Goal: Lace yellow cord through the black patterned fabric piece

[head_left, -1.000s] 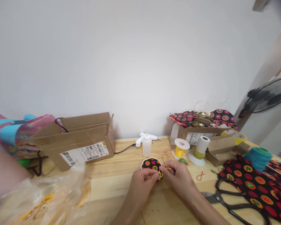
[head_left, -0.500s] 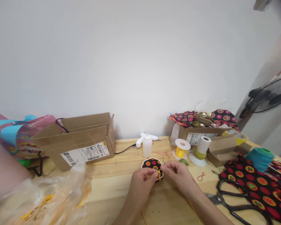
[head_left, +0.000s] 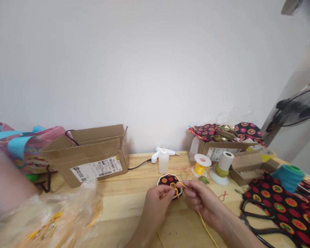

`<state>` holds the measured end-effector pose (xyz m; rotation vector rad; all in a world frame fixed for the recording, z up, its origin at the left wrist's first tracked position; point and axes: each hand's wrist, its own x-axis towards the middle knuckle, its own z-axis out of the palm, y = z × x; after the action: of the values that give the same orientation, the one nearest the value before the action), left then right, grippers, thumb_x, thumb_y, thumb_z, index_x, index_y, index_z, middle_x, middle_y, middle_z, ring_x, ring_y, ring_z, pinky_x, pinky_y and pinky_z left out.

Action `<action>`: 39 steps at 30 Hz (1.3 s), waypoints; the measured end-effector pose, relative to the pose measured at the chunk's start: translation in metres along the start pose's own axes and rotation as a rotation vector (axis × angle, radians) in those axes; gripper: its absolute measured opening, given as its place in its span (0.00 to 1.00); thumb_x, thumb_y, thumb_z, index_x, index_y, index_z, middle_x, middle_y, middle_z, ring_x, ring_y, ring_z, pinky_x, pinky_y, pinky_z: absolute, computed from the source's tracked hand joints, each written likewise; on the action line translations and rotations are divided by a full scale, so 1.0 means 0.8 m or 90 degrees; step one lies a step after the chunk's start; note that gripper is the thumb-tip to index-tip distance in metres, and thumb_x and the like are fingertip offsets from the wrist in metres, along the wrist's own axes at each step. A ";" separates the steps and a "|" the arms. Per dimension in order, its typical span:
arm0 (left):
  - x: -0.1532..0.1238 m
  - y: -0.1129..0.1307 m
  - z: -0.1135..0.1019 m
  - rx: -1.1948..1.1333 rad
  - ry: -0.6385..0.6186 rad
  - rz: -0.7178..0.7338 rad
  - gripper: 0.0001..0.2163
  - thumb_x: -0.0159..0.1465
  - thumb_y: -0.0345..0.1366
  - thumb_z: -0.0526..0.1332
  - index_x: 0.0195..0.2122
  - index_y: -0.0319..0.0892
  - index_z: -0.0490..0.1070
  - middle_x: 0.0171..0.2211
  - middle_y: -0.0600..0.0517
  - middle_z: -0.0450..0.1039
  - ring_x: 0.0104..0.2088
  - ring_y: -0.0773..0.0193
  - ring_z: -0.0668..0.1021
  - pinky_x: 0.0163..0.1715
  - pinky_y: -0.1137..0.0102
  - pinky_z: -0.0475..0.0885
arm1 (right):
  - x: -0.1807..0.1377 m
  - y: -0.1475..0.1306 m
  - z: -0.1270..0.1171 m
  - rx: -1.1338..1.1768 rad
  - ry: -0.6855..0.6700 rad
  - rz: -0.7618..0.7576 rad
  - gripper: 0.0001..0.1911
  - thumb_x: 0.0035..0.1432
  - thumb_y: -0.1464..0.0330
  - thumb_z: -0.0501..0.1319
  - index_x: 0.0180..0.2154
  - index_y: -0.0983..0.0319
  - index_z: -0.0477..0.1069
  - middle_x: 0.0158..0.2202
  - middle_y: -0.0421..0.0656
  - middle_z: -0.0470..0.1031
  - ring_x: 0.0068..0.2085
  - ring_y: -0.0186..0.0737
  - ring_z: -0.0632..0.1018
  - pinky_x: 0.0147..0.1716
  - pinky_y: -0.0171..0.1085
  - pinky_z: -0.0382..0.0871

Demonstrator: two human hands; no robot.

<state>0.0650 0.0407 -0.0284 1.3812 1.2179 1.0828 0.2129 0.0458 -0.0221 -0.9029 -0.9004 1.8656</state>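
Note:
My left hand (head_left: 158, 201) and my right hand (head_left: 200, 199) meet over a wooden table (head_left: 124, 203), both pinched closed on a thin yellow cord (head_left: 204, 225). The cord forms a small knot or loop between the fingertips and trails down toward me past my right wrist. Just behind the fingers lies a small scalloped piece (head_left: 169, 180) of black fabric with red and yellow circles, edged in white.
A yellow cord spool (head_left: 201, 165), a white spool (head_left: 221, 167) and a small white bottle (head_left: 163, 161) stand behind. Cardboard boxes (head_left: 93, 155) sit left and right. Black scissors (head_left: 258, 220) lie on patterned fabric (head_left: 281, 203) at right. A clear plastic bag (head_left: 54, 217) with yellow cords lies at left.
My right hand has drawn back a little toward me, pulling a longer length of yellow cord out below it. The left hand stays pinched in place.

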 end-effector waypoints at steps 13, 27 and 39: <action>0.001 0.000 -0.003 -0.004 0.003 0.013 0.10 0.51 0.37 0.58 0.28 0.35 0.75 0.27 0.46 0.76 0.30 0.59 0.75 0.31 0.70 0.67 | -0.001 0.006 0.008 -0.125 0.039 -0.016 0.17 0.47 0.68 0.56 0.41 0.67 0.68 0.08 0.33 0.61 0.10 0.22 0.50 0.12 0.28 0.37; 0.002 0.000 -0.002 -0.091 -0.015 0.012 0.10 0.51 0.34 0.58 0.33 0.36 0.73 0.31 0.47 0.77 0.32 0.60 0.75 0.33 0.71 0.68 | -0.006 -0.001 0.013 -0.089 0.019 -0.035 0.14 0.47 0.70 0.57 0.38 0.66 0.70 0.08 0.31 0.56 0.12 0.22 0.52 0.13 0.28 0.38; -0.001 0.004 -0.002 -0.038 0.000 0.008 0.09 0.50 0.36 0.59 0.28 0.36 0.74 0.28 0.48 0.77 0.30 0.59 0.75 0.32 0.70 0.68 | -0.005 -0.001 0.014 -0.097 0.012 -0.048 0.14 0.48 0.68 0.57 0.38 0.66 0.69 0.09 0.30 0.54 0.12 0.22 0.49 0.13 0.28 0.38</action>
<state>0.0641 0.0399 -0.0253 1.3449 1.1700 1.1191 0.2052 0.0400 -0.0155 -0.9637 -1.0608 1.7400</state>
